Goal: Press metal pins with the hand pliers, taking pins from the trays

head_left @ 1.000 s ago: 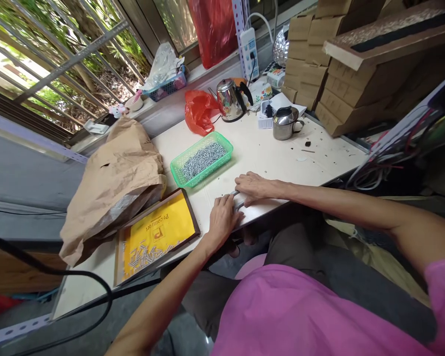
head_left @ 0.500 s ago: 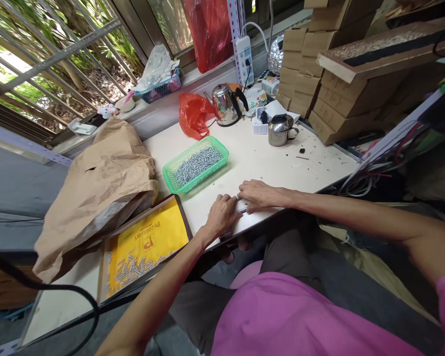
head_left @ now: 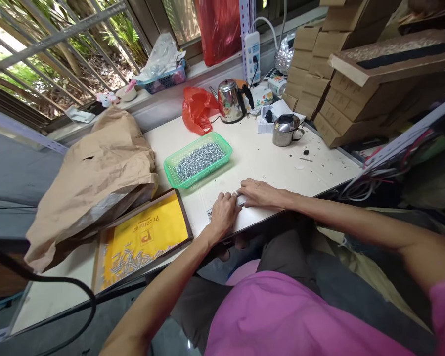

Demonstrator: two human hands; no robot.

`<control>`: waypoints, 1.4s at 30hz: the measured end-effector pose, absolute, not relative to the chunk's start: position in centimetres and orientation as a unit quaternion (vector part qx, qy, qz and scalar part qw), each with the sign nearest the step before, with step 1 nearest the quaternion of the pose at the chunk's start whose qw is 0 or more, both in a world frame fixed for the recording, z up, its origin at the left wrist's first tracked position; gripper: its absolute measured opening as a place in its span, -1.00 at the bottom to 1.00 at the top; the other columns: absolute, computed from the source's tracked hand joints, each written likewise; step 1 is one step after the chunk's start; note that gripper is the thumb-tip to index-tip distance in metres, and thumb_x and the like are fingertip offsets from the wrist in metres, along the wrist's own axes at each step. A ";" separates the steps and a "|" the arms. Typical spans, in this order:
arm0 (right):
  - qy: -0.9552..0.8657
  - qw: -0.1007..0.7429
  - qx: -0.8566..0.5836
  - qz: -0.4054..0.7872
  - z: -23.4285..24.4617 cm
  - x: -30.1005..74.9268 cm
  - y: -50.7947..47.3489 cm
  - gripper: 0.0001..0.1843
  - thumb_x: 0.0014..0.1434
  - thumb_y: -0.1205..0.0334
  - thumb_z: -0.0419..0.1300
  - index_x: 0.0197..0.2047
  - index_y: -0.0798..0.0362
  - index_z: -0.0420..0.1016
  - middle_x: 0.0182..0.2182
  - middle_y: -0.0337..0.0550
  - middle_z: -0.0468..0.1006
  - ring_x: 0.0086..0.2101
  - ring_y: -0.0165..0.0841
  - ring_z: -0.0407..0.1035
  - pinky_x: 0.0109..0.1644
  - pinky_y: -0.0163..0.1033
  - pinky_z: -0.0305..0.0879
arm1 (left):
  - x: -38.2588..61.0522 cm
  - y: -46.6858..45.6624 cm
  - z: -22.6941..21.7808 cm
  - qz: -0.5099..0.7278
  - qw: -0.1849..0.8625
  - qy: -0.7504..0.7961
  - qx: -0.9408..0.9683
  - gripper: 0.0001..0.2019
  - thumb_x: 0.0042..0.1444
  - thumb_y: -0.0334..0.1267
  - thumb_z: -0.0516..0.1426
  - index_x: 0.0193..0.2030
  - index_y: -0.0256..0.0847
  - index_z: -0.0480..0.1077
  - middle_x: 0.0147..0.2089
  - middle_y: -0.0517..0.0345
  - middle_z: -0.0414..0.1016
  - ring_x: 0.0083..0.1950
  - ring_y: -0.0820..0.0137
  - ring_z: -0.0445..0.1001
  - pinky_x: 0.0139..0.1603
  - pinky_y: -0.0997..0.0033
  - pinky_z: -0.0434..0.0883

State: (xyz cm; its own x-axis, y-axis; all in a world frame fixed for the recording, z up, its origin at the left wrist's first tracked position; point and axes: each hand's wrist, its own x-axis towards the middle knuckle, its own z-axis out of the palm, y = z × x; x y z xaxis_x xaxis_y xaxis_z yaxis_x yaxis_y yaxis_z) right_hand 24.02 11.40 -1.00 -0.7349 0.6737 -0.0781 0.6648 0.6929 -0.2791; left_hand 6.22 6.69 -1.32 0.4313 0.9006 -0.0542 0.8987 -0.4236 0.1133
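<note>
My left hand (head_left: 223,213) rests at the front of the white table with its fingers curled and pressed together. Just to its right, my right hand (head_left: 258,193) is closed too, fingers bent down toward the tabletop. A small thin greyish piece (head_left: 241,200) shows between the hands, mostly covered by the fingers; its kind is too small to tell. Beyond them stands a green plastic basket (head_left: 198,178) holding many small shiny metal pins or screws. Left of my left hand lies a shallow tray (head_left: 185,217) lined with a yellow sheet, with loose metal pieces (head_left: 133,261) along its near side.
A big brown paper bag (head_left: 96,163) slumps at the left. Behind the basket are a red plastic bag (head_left: 198,110) and a steel kettle (head_left: 230,102). A small metal pot (head_left: 284,131) stands to the right, near stacked cardboard boxes (head_left: 341,99). Small scraps dot the right side.
The view has shifted slightly. My left hand has turned a little, and a small patterned strip now shows at its left. Both hands stay close together at the table's front.
</note>
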 end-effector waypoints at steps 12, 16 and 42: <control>-0.921 -0.017 -0.360 0.147 -1.1 23.5 11.1 -0.83 0.27 0.23 0.11 -0.17 0.11 0.49 -0.23 -0.05 0.49 -0.16 -0.26 0.35 -0.15 -0.26 0.16 | 6.3 6.9 -1.5 0.055 0.125 0.535 0.833 -0.86 0.23 -0.28 0.08 -0.15 -0.20 0.45 -0.17 0.03 0.45 -0.04 0.24 0.34 -0.02 0.24 0.35; -0.919 0.025 -0.367 0.144 -1.8 24.0 10.8 -0.78 0.28 0.23 0.10 -0.12 0.17 0.49 -0.21 0.02 0.47 -0.14 -0.24 0.34 -0.09 -0.24 0.19 | 6.4 6.6 -1.5 0.038 0.108 0.544 0.831 -0.85 0.22 -0.28 0.10 -0.12 -0.23 0.43 -0.15 -0.01 0.45 -0.01 0.21 0.35 -0.02 0.22 0.38; -0.932 0.037 -0.356 0.059 0.0 18.7 14.5 -0.76 0.25 0.24 0.11 -0.06 0.02 0.54 -0.06 -0.01 0.47 -0.07 -0.19 0.29 -0.11 -0.17 0.12 | 8.4 0.7 -5.0 0.169 0.073 0.532 0.827 -0.71 0.29 -0.35 -0.03 0.13 -0.32 0.25 0.05 -0.15 0.39 0.13 0.14 0.32 0.18 0.06 0.28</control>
State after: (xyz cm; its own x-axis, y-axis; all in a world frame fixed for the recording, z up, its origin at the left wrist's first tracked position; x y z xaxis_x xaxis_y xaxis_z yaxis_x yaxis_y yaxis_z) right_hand 18.68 14.54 -0.04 -0.7443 0.6673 0.0262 0.6587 0.7400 -0.1359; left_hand 8.40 0.72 -5.05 0.3768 0.9041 0.2015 0.8552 -0.4231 0.2994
